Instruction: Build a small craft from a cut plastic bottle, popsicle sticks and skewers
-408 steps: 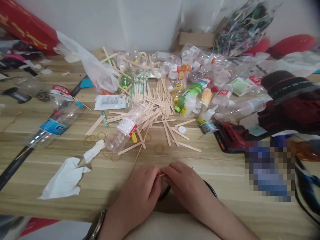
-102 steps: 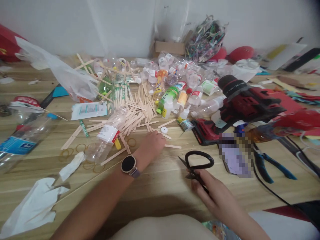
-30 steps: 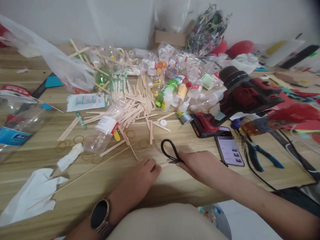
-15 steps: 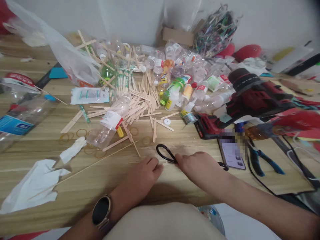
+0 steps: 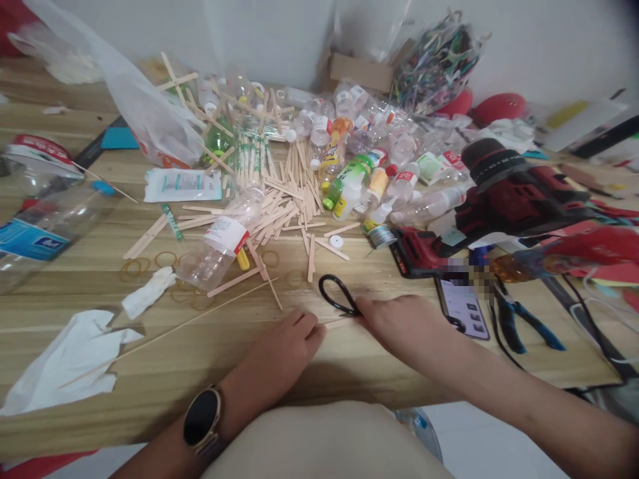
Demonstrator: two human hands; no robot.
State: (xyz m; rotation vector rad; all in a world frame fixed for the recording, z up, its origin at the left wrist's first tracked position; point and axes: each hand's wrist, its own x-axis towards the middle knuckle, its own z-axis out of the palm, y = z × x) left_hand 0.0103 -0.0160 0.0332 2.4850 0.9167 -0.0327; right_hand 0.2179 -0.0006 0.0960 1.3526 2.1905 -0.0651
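Observation:
My left hand (image 5: 294, 339), with a watch on its wrist, rests closed near the table's front edge. Its fingers press one end of a pale flat wooden stick (image 5: 339, 323). My right hand (image 5: 399, 324) is wrapped around what look like black loop-handled scissors (image 5: 328, 282). One big loop sticks out left of the fist and part of another shows on its right. A dark tip meets the stick between my hands; the rest of the blades is hidden by my fingers. Beyond my hands lie loose craft sticks (image 5: 279, 223) and a clear plastic bottle (image 5: 219, 243).
A red and black power drill (image 5: 519, 193) stands at the right, near a phone (image 5: 464, 307) and blue-handled pliers (image 5: 534, 326). Plastic bottles (image 5: 349, 179) crowd the back. Crumpled tissue (image 5: 64, 366), a thin skewer (image 5: 184, 326) and rubber bands (image 5: 134, 267) lie at the left.
My right hand and the scissors have shifted slightly to the right, and a little more of the stick shows between the hands. The left hand keeps its grip; the camera view has moved slightly.

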